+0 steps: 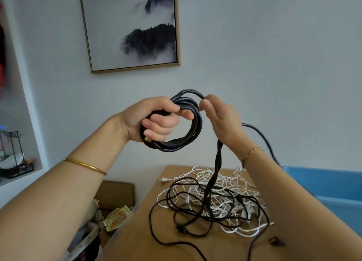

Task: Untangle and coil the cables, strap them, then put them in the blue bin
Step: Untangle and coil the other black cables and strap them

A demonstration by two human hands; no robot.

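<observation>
Wooden table point(137, 239) below, left hand point(150, 119) grip closed around upright black coil point(188, 123), right hand point(219, 119) pinching its top.

**Wooden table and its load**

Light brown wooden table point(137, 239), flat top, far corner rounded, surface lightly marked. Lying on it: a loose heap of thin white cable point(225, 184), many overlapping loops, with a white two-pin plug point(164, 180) resting near the far edge. Tangled over and through that heap, thin black cable point(170, 200) in wide loops that spread toward the near edge. A small dark object point(276, 241), too blurred to identify, sits apart near the right side.
</observation>
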